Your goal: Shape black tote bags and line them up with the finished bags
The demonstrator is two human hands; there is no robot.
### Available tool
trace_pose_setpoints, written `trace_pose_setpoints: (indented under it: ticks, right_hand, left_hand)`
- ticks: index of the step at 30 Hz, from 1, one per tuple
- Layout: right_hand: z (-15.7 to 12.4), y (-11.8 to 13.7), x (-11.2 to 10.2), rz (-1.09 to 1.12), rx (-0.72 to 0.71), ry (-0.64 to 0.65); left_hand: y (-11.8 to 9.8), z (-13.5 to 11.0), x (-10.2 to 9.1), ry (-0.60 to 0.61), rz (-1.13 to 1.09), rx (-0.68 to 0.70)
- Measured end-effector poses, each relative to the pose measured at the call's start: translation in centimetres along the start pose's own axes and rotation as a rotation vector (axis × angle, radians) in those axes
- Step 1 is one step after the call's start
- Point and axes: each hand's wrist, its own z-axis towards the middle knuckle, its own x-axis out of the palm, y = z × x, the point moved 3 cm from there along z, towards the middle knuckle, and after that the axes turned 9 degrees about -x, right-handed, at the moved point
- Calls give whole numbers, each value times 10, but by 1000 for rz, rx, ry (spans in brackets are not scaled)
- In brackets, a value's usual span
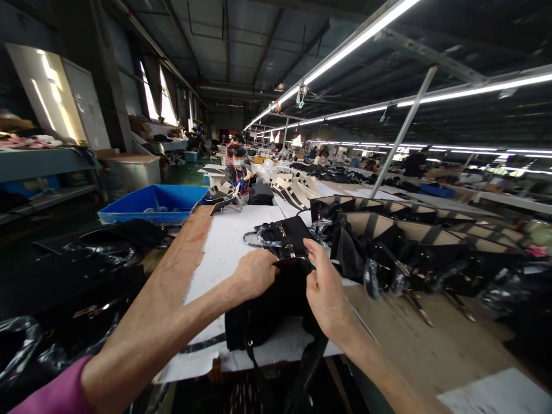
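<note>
A black handbag (pixel 271 310) sits at the near end of the worktable, its straps hanging over the front edge. My left hand (pixel 254 273) is closed on the left part of its upper edge, with the fingertips curled out of sight. On the right side, my right hand (pixel 325 290) grips the bag with the thumb raised and the other fingers partly hidden. Just beyond both hands lies a flat black bag part (pixel 295 233) with gold-coloured hardware and a plastic-wrapped handle (pixel 263 237). White sheeting (pixel 233 233) covers the table beneath.
Several black bags with beige linings (pixel 425 236) stand in rows on the right. A blue bin (pixel 150 201) is at the left, behind piled black bags (pixel 73 282). Across the table, a person (pixel 238 172) works near cut beige-and-black pieces (pixel 295 190). A slanted metal post (pixel 403 132) rises at right.
</note>
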Motion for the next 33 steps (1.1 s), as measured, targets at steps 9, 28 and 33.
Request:
trace_pose_setpoints:
  ticks: [9, 28, 33]
  right_hand:
    - [11, -27, -20, -169, -81, 116]
    - [27, -60, -19, 70, -179, 629]
    - [29, -46, -19, 121, -226, 459]
  left_hand:
    - [-2, -5, -10, 61, -54, 172]
    - [-1, 0, -6, 313, -293, 278]
    - [1, 4, -9, 224, -214, 254]
